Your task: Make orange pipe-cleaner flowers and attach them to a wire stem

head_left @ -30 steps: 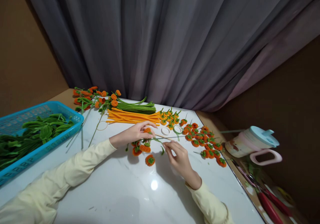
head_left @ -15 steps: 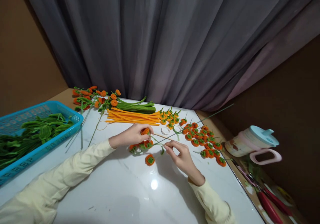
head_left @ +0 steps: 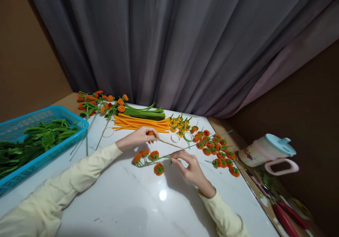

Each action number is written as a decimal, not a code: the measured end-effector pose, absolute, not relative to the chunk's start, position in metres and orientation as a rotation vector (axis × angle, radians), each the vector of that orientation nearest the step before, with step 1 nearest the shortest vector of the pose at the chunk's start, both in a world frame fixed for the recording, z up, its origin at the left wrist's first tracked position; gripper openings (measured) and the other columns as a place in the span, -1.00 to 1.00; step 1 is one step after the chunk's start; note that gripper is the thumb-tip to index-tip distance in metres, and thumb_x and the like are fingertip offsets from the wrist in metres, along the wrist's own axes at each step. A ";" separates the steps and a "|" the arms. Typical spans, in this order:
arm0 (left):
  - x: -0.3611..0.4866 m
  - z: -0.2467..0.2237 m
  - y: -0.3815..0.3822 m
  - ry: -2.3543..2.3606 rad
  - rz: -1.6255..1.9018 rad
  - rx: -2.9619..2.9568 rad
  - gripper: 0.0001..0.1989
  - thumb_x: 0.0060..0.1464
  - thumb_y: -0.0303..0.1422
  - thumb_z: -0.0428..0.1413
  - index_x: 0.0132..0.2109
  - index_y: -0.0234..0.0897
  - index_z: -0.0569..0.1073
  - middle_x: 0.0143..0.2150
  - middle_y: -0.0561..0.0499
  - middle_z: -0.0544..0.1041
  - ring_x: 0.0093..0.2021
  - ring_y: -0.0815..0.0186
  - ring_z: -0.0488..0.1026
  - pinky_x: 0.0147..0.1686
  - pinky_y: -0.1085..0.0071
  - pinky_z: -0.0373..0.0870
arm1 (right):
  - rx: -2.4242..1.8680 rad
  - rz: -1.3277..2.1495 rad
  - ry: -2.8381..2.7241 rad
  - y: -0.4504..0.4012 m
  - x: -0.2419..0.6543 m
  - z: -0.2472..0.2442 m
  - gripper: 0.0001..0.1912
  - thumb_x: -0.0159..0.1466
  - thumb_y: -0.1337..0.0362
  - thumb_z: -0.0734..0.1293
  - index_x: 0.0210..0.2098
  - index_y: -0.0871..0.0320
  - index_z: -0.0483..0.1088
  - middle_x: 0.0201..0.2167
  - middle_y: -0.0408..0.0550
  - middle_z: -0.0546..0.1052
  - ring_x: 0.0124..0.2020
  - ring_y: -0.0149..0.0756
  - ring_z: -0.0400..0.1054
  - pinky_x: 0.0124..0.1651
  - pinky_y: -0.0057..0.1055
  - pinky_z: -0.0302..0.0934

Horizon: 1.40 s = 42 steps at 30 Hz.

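Note:
My left hand [head_left: 141, 137] is closed on an orange fuzzy flower head [head_left: 150, 134], which its fingers partly hide. From these fingers a thin tan stick [head_left: 171, 144] slants toward my right hand; how it meets the flower is too small to tell. My right hand [head_left: 186, 166] pinches a green flower stem [head_left: 203, 143], its long bare end pointing up and right. At its left end, several orange flower heads [head_left: 154, 155] with green bases hang just above or on the table. One loose orange flower [head_left: 159, 169] lies below them.
A blue basket [head_left: 85, 124] of green leaves stands left. Behind are finished flower stems [head_left: 120, 101], green pipe cleaners [head_left: 148, 113], orange strips [head_left: 143, 123] and tape rolls [head_left: 188, 136]. Several flower heads [head_left: 212, 144], a cup [head_left: 261, 150] and red-handled pliers [head_left: 284, 217] are on the right.
My left hand has moved slightly up and left with its flower head, away from the flower cluster. The long stem has shifted left and down; the cluster now shows uncovered.

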State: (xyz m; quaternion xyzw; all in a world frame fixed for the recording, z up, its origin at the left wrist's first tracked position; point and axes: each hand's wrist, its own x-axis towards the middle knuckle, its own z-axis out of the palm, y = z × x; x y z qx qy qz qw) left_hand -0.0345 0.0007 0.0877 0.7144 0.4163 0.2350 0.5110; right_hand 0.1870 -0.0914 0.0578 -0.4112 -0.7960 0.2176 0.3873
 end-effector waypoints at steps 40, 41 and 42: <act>-0.024 0.105 -0.062 0.637 0.610 2.594 -0.85 0.17 -0.47 -0.08 -0.27 -0.34 0.39 -0.35 -0.02 0.44 -0.35 0.34 0.34 -0.32 0.46 0.23 | -1.182 0.875 -1.761 -0.116 0.164 0.077 -0.84 0.24 0.20 0.31 -0.34 0.17 0.42 -0.45 -0.08 0.53 -0.50 -0.39 0.40 -0.54 -0.55 0.25; -0.024 0.106 -0.062 0.621 0.617 2.647 -0.84 0.17 -0.48 -0.09 -0.29 -0.35 0.38 -0.36 -0.02 0.43 -0.35 0.33 0.33 -0.31 0.44 0.23 | -1.185 1.022 -1.724 -0.116 0.164 0.080 -0.81 0.22 0.16 0.32 -0.32 0.18 0.43 -0.46 -0.09 0.53 -0.50 -0.38 0.40 -0.58 -0.56 0.23; -0.024 0.106 -0.063 0.608 0.625 2.699 -0.83 0.18 -0.48 -0.09 -0.31 -0.35 0.38 -0.38 -0.02 0.42 -0.36 0.33 0.32 -0.31 0.42 0.23 | -1.174 1.155 -1.687 -0.116 0.165 0.082 -0.77 0.22 0.13 0.31 -0.31 0.18 0.43 -0.47 -0.08 0.52 -0.51 -0.38 0.40 -0.61 -0.56 0.21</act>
